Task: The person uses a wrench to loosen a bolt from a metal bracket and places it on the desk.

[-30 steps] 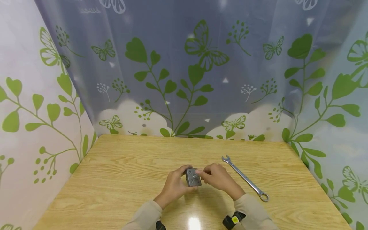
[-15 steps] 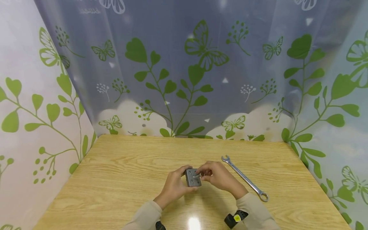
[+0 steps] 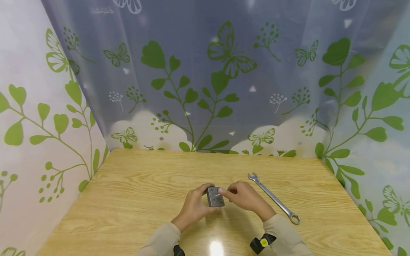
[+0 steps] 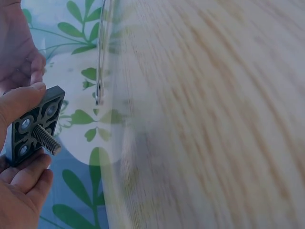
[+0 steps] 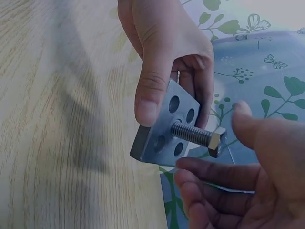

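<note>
My left hand [image 3: 193, 204] grips a grey square plate [image 3: 213, 203] by opposite edges, thumb on one side and fingers on the other, above the table. A hex bolt [image 5: 193, 134] runs through the plate's centre, with holes around it. In the right wrist view, the bolt's head stands out from the smooth face. Its threaded end [image 4: 46, 139] pokes out of the ribbed face in the left wrist view. Beside the bolt head is my right hand [image 3: 245, 197]; its thumb and bent fingers stand apart on either side of the head, without pinching it.
A combination wrench [image 3: 273, 198] lies slantwise on the wooden table [image 3: 144, 181], right of my right hand. Curtains [image 3: 192, 71] printed with leaves and butterflies hang behind the table and along both sides.
The right hand's fingers moved forward over the bolt half a second ago; now they have drawn back, with the thumb forward near the bolt head. Left hand, plate and wrench stay put.
</note>
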{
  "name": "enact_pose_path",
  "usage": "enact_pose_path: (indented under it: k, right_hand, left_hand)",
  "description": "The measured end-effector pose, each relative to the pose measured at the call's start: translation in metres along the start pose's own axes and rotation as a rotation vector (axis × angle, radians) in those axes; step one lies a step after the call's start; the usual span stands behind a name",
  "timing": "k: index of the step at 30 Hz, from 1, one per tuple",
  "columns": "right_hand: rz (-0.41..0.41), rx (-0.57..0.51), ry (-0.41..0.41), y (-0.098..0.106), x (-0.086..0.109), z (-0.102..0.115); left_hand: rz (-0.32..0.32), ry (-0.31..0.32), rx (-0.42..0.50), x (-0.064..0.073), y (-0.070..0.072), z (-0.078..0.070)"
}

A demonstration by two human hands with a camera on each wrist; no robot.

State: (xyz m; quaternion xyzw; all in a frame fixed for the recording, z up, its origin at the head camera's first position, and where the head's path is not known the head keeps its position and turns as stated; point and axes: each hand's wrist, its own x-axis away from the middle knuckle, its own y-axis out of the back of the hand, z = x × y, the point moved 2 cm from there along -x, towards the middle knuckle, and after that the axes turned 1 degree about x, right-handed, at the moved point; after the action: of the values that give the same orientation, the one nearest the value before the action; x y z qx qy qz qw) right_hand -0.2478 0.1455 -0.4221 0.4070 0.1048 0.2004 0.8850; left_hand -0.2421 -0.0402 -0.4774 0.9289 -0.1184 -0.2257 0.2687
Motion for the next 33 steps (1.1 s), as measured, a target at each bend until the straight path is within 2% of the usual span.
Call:
enact_pose_path:
  k: [3,6,10,15,21,28,33]
  right_hand:
    - [-0.016,-0.028,-0.044,-0.0016,-0.001,-0.0009]
    - [-0.033,-0.02,-0.045,-0.002,-0.0019,-0.0005]
    - [-0.042,0.011,0.018,-0.0009,-0.0024,0.0009]
    - [-0.028,0.012,0.135,0.0018,-0.0012,0.0009]
    - [-0.013,0.02,0.189,0.0035,0.0005,0.0008]
    - [0.006,0.006,0.194,0.003,0.0001,-0.0013]
    - [0.053,0.001,0.12,-0.0007,-0.0006,-0.0055]
  left_hand:
    - [0.002,0.001,0.0,-0.0004,-0.0002,-0.0002]
    - [0.003,0.001,0.004,-0.0005,-0.0003,-0.001]
    - [0.003,-0.001,0.001,-0.001,-0.0001,-0.0015]
    - [0.002,0.0,-0.003,-0.0009,-0.0003,0.0006]
    - [0.011,0.014,0.011,-0.0006,-0.0008,0.0012]
    - [0.011,0.017,0.003,-0.0002,-0.0008,0.0003]
    - [-0.004,0.009,-0.004,0.0001,-0.0009,0.0015]
